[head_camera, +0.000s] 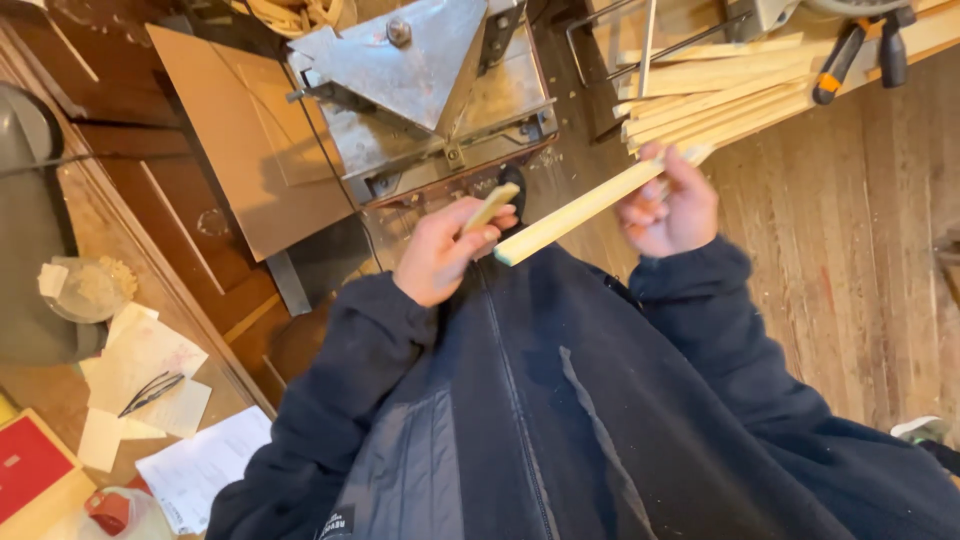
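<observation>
Left hand (445, 255) closed on a short wood offcut (491, 207), pinched between thumb and fingers. Right hand (672, 205) gripping a long pale wood strip (585, 207) near its far end — strip held in the air, slanting down toward the left hand, cut end just beside the offcut; contact unclear. Ahead: metal cutting machine (430, 90) — stack of similar strips (715, 95) to its right.
</observation>
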